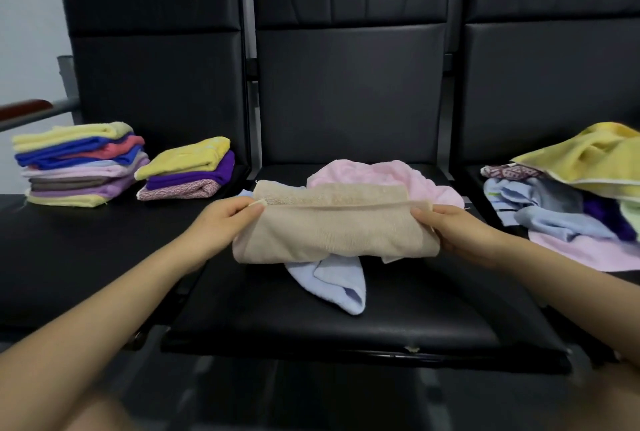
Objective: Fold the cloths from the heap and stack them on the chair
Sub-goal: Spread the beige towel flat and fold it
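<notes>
A beige cloth [332,226], folded over lengthwise, is held above the middle chair's seat [346,323]. My left hand [221,224] pinches its left end, and my right hand [460,231] grips its right end. Under it lie a loose pink cloth [374,174] and a light blue cloth [332,285]. The unfolded heap [568,198] covers the right chair, with a yellow cloth on top. On the left chair stand two stacks of folded cloths: a tall stack [79,164] and a short stack [187,169].
Three black padded chairs stand side by side with tall backrests [349,84]. A metal armrest with a reddish top [31,110] sticks out at the far left. The left seat [86,250] is bare in front of the stacks.
</notes>
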The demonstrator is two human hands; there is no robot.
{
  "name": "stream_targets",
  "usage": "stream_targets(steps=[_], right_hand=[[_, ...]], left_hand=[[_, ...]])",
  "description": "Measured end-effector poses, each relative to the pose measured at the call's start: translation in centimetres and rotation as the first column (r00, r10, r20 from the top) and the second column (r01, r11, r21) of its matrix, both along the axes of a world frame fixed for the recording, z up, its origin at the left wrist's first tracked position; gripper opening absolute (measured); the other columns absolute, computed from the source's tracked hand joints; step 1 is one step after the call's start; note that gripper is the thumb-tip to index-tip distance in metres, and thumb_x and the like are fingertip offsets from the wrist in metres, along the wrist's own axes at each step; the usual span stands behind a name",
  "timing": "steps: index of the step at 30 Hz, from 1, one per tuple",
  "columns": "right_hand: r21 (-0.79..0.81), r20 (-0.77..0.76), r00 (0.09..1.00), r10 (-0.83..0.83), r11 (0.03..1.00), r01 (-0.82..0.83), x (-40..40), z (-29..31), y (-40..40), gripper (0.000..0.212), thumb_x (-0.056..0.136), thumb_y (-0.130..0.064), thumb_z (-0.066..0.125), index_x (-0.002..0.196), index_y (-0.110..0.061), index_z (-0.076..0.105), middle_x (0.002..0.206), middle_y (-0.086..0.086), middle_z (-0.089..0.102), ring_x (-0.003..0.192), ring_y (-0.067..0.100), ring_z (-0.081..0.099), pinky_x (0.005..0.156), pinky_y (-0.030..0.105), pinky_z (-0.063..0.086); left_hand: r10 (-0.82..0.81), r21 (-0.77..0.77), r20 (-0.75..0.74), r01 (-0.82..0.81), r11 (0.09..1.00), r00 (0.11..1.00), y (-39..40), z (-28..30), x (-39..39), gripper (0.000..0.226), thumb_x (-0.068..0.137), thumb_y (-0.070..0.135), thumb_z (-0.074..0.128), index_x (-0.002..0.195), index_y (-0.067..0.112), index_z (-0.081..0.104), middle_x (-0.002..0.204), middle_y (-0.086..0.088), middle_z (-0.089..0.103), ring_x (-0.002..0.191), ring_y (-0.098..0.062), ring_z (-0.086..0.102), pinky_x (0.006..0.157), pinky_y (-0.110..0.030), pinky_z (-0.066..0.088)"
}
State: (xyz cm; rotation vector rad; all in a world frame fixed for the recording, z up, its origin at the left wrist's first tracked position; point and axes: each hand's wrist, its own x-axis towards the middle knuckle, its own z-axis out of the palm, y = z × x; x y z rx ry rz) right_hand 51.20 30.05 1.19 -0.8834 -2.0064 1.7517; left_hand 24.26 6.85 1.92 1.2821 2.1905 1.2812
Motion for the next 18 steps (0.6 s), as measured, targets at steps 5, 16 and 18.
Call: stream_targets(steps=[5, 16, 18], right_hand=[[-0.013, 0.072, 0.997, 0.002, 1.0, -0.001, 0.8, 1.0, -1.2, 0.031, 0.1, -0.022, 0.048, 0.119, -0.001, 0.059, 0.114, 0.013, 0.066, 0.099, 0.018, 0.061, 0.08, 0.028, 0.047], [0.18, 0.168, 0.983, -0.076, 0.983, 0.046, 0.3, 0.2, 0.6, 0.031, 0.098, -0.023, 0.053, 0.109, 0.003, 0.065, 0.109, 0.017, 0.067, 0.097, 0.023, 0.06, 0.085, 0.034, 0.046], [0.263, 0.198, 0.974, -0.105, 0.963, 0.05, -0.5, -0.2, 1.1, 0.031, 0.098, -0.022, 0.053, 0.095, 0.007, 0.063, 0.092, 0.013, 0.06, 0.084, 0.019, 0.053, 0.071, 0.028, 0.042]], left_hand=[[0.011, 0.081, 0.149, -0.023, 0.996, 0.989, -0.5, 1.4, 1.9, 0.028, 0.1, 0.025, 0.049, 0.093, 0.005, 0.068, 0.086, -0.002, 0.065, 0.081, -0.011, 0.056, 0.073, -0.029, 0.039], [0.013, -0.077, -0.245, -0.033, 0.997, 0.969, 1.0, 1.0, 1.3, 0.024, 0.097, 0.027, 0.051, 0.078, 0.018, 0.063, 0.075, 0.001, 0.057, 0.073, -0.013, 0.05, 0.064, -0.028, 0.034], [0.036, -0.049, -0.315, -0.054, 0.997, 0.948, 2.2, 1.3, 1.0, 0.02, 0.098, 0.027, 0.049, 0.083, 0.025, 0.062, 0.076, 0.005, 0.06, 0.072, -0.011, 0.053, 0.059, -0.025, 0.034]])
